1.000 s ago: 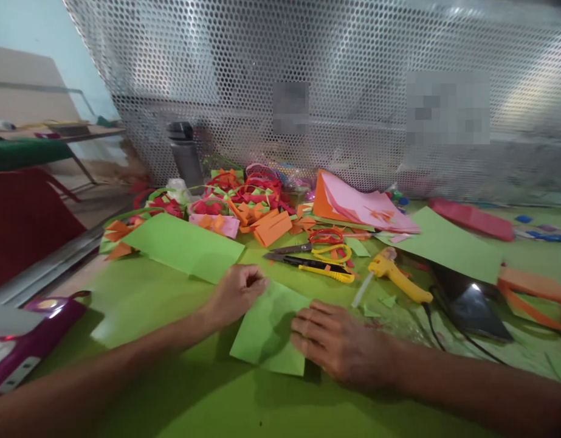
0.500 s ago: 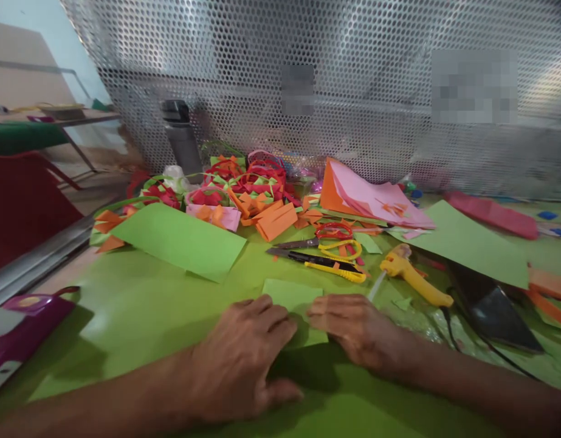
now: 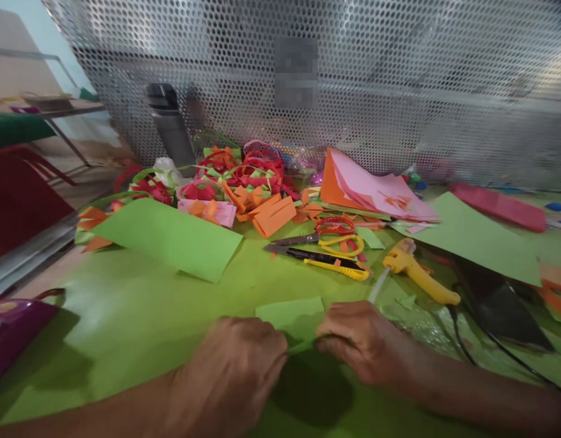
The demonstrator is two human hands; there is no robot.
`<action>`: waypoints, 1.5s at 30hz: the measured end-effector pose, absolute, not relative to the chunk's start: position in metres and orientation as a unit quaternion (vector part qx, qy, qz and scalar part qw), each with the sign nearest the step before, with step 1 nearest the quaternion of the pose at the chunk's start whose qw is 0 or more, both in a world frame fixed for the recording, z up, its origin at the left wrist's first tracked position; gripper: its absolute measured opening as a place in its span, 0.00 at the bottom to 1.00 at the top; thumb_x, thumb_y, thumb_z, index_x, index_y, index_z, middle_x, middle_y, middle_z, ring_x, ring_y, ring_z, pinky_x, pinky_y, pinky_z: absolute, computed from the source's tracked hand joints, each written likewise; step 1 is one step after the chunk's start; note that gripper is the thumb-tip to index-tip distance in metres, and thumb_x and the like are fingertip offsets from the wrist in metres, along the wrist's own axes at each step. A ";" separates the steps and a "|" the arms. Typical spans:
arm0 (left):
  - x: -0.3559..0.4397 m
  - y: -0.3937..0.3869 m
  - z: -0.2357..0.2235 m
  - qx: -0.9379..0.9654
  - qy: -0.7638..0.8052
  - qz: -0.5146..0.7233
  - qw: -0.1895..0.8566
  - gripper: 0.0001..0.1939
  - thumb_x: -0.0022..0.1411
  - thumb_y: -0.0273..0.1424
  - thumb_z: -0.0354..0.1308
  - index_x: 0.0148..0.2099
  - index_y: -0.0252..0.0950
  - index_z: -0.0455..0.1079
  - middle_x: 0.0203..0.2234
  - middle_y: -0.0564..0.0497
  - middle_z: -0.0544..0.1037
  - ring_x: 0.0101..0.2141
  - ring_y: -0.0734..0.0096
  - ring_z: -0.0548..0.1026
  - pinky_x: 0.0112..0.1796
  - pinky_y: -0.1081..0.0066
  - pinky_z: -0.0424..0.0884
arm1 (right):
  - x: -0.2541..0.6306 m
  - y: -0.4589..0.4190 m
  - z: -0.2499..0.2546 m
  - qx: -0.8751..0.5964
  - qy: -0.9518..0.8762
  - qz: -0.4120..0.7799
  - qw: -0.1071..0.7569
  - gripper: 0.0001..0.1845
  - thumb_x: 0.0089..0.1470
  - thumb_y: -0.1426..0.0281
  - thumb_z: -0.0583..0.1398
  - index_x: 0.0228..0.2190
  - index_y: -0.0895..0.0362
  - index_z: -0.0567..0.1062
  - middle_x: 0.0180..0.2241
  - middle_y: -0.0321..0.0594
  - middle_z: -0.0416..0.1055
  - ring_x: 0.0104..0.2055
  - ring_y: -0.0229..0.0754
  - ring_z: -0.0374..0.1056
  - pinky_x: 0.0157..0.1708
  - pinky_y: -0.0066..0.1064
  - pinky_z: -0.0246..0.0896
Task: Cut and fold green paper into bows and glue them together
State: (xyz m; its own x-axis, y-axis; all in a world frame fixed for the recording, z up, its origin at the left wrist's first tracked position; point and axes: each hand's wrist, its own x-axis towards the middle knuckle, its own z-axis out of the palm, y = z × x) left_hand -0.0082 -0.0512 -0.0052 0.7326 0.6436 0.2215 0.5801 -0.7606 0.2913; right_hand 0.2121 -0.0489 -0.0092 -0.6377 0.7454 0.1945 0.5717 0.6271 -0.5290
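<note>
Green paper (image 3: 290,311) is located at the near middle of the surface (image 3: 147,304), near edge pinched by left hand (image 3: 242,365) and right hand (image 3: 360,339); yellow-black cutter (image 3: 317,256) lies beyond, apart.

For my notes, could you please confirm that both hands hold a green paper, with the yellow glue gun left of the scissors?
Not quite: the head view shows the glue gun right of the scissors; left hand and right hand do hold a green paper.
</note>
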 end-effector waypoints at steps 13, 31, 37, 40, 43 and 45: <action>-0.011 -0.031 -0.011 0.800 0.494 0.177 0.291 0.18 0.56 0.30 0.57 0.50 0.40 0.67 0.24 0.54 0.78 0.22 0.69 0.73 0.24 0.75 0.66 | 0.205 -0.036 -0.004 -0.541 -0.780 0.270 0.160 0.15 0.53 0.67 0.55 0.18 0.55 0.61 0.14 0.29 0.54 0.17 0.33 0.50 0.19 0.27 0.41; 0.005 -0.066 -0.035 0.963 0.253 0.074 -0.045 0.24 0.63 0.29 0.46 0.61 0.30 0.57 0.58 0.37 0.62 0.56 0.46 0.60 0.51 0.50 0.61 | 0.200 -0.042 -0.023 -0.509 -0.848 0.033 0.142 0.12 0.52 0.73 0.53 0.18 0.56 0.64 0.14 0.33 0.64 0.15 0.35 0.58 0.20 0.30 0.38; 0.006 -0.067 -0.027 0.967 0.248 0.046 -0.030 0.25 0.61 0.29 0.51 0.60 0.31 0.58 0.56 0.34 0.64 0.55 0.41 0.62 0.48 0.48 0.63 | 0.201 -0.041 -0.025 -0.496 -0.855 0.021 0.148 0.13 0.54 0.72 0.53 0.18 0.56 0.66 0.14 0.33 0.65 0.16 0.35 0.60 0.19 0.30 0.39; 0.006 -0.069 -0.028 0.964 0.254 0.067 -0.028 0.22 0.63 0.32 0.48 0.58 0.31 0.60 0.56 0.36 0.65 0.54 0.45 0.64 0.48 0.52 0.64 | 0.203 -0.040 -0.026 -0.494 -0.857 0.032 0.145 0.13 0.54 0.72 0.53 0.18 0.56 0.64 0.15 0.32 0.64 0.16 0.35 0.59 0.20 0.30 0.39; 0.005 -0.070 -0.029 0.964 0.249 0.080 -0.037 0.22 0.65 0.34 0.45 0.57 0.29 0.61 0.55 0.36 0.66 0.53 0.48 0.65 0.48 0.57 0.66 | 0.204 -0.041 -0.027 -0.494 -0.858 0.053 0.129 0.13 0.55 0.72 0.53 0.19 0.56 0.64 0.16 0.32 0.64 0.17 0.35 0.59 0.20 0.30 0.39; 0.006 -0.071 -0.029 0.966 0.242 0.081 -0.044 0.22 0.66 0.34 0.45 0.57 0.28 0.61 0.55 0.36 0.66 0.53 0.49 0.66 0.48 0.58 0.66 | 0.204 -0.041 -0.027 -0.495 -0.858 0.063 0.121 0.13 0.55 0.71 0.53 0.20 0.56 0.64 0.17 0.32 0.64 0.18 0.36 0.60 0.20 0.30 0.39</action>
State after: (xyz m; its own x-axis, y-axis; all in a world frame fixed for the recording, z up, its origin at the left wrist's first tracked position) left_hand 0.0057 -0.0706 -0.0293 0.8701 0.4597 0.1777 0.4739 -0.8793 -0.0461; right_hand 0.2044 -0.0409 -0.0269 -0.4804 0.8651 0.1446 0.8348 0.5015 -0.2271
